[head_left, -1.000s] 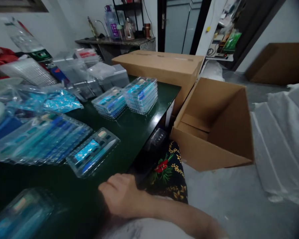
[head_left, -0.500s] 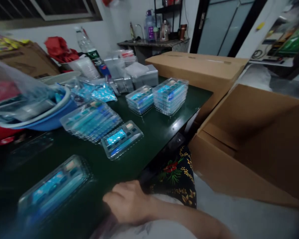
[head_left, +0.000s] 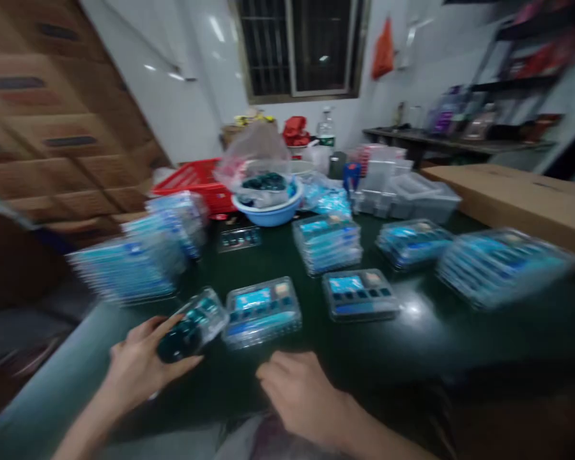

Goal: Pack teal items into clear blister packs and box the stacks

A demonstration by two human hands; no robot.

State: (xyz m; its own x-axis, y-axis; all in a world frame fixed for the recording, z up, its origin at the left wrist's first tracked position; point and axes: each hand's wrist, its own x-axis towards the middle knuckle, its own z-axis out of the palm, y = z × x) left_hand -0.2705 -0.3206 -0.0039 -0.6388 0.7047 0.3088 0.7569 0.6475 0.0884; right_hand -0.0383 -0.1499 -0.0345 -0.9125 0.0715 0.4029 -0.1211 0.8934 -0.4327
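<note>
My left hand (head_left: 144, 364) is shut on a clear plastic blister pack (head_left: 192, 324), tilted up off the table with dark contents showing through it. My right hand (head_left: 301, 396) rests with curled fingers at the near edge of the dark green table (head_left: 426, 332), holding nothing. Closest to it is a flat blister pack with a blue card (head_left: 262, 313). Another such pack (head_left: 360, 294) lies to the right. Stacks of blister packs (head_left: 326, 244) stand behind these, and the picture is blurred by motion.
A blue basin (head_left: 267, 211) with a plastic bag sits at the back of the table, beside a red crate (head_left: 191, 182). Stacked cardboard cartons (head_left: 57, 128) rise on the left. A long cardboard box (head_left: 522, 198) lies at the right edge of the table.
The view has swung to the left across the table. My left hand has come into view holding a blister pack. My right hand remains near the table edge.
</note>
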